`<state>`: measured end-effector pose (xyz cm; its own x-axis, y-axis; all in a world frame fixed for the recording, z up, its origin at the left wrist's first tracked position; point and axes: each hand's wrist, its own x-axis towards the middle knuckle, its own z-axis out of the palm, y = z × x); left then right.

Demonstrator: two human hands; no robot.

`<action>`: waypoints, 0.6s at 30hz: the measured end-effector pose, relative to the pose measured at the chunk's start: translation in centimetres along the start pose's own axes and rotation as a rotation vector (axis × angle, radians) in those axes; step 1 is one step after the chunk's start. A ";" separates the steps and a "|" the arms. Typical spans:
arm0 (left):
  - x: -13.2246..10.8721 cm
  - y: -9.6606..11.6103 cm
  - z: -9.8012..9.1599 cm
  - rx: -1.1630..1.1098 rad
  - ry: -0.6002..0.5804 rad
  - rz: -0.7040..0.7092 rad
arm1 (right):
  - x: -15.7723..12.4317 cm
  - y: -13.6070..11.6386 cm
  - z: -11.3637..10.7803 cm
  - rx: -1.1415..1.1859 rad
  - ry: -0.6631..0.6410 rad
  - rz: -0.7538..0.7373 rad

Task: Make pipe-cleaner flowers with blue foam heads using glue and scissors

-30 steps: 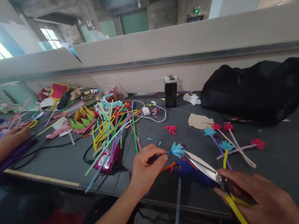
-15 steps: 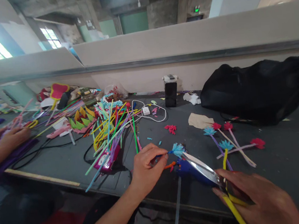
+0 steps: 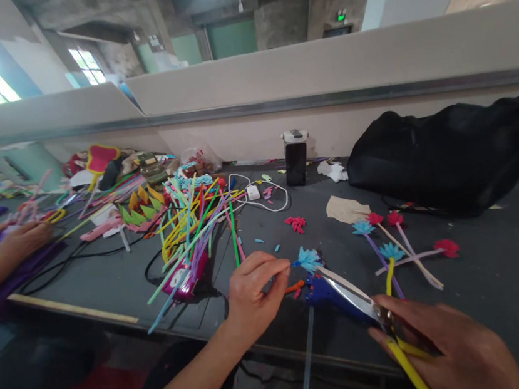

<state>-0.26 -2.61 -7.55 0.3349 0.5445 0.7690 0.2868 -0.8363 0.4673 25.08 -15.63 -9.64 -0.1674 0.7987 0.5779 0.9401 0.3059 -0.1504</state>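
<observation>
I take the blue plastic glue gun [image 3: 324, 290], lying on the dark matte table [image 3: 509, 265], as my landmark. Far to its left, a co-worker's hands [image 3: 12, 240] rest on purple felt. Between them and the gun, a loose heap of straws [image 3: 192, 225], thin smooth tubes in green, yellow, pink and blue, fans out across the table. Behind the gun to the left, a white cable [image 3: 267, 198] curls in a loop.

Just left of the gun, my left hand [image 3: 252, 290] is curled, with thumb and forefinger pinched on the thin stem of a flower [image 3: 308, 258]. Its head is a soft, pale-blue fringed tuft, held right above the gun's rear end. A clear, rod-shaped glue stick [image 3: 309, 352] juts from the gun toward the near table edge.

Across the top of the gun lie the shiny metal blades of the scissors [image 3: 347, 290]. They sit close together, with their tips at the base of the tuft. To the gun's right, my right hand [image 3: 448, 348] is closed around the scissor handles, with a yellow straw [image 3: 409, 368] clamped along them.

Beyond the gun to the right, finished flowers [image 3: 398, 242] lie crossed, with red and blue tufts on pale stems. Farther right behind them slumps a black bag [image 3: 448, 152] of crumpled fabric.
</observation>
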 end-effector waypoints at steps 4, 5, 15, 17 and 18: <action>-0.1 -0.1 0.0 0.012 0.004 0.010 | 0.0 0.0 -0.1 -0.007 -0.004 0.001; -0.2 -0.1 0.0 0.019 0.006 0.015 | 0.0 0.0 -0.1 -0.008 -0.006 0.002; 0.0 0.0 0.0 0.052 -0.002 0.034 | 0.4 -0.1 -0.4 -0.035 -0.006 -0.027; -0.1 0.0 0.0 0.051 -0.011 0.034 | 0.3 0.0 -0.4 -0.054 -0.003 -0.029; -0.1 0.0 0.0 0.049 -0.014 0.033 | 0.2 0.0 -0.4 -0.064 0.000 -0.029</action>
<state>-0.32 -2.65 -7.63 0.3576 0.5175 0.7774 0.3189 -0.8501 0.4192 25.20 -15.67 -9.18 -0.1952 0.7899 0.5813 0.9518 0.2955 -0.0819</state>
